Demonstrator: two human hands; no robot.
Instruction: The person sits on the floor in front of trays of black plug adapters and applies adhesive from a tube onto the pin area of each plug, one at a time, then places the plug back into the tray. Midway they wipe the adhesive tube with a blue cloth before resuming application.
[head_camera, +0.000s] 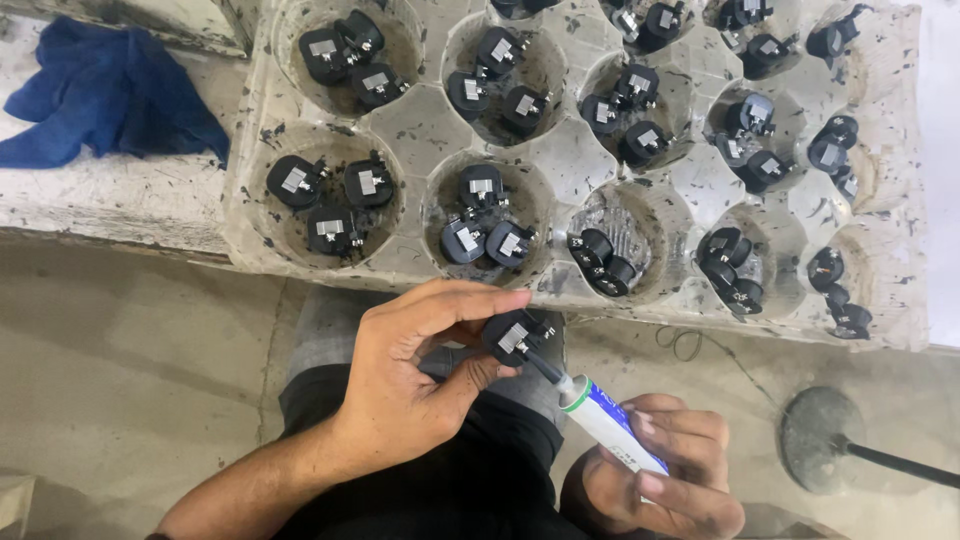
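Left grip (420, 370) pinches the part (515, 335) by its rim just below the tray (420, 125), right grip (665, 470) closed round the tube (610, 420), nozzle touching it; part looks small, black, round, metal-tabbed — I judge it light, rigid, best held edgewise.

Evenly lit by soft, diffuse overhead light; moderately bright, no hard shadows. Faint glare on the clear tray (600, 290) rims. Sharp at centre, slightly soft toward the corners. Mild wide-angle bending at the edges. Washed-out white along the right border.
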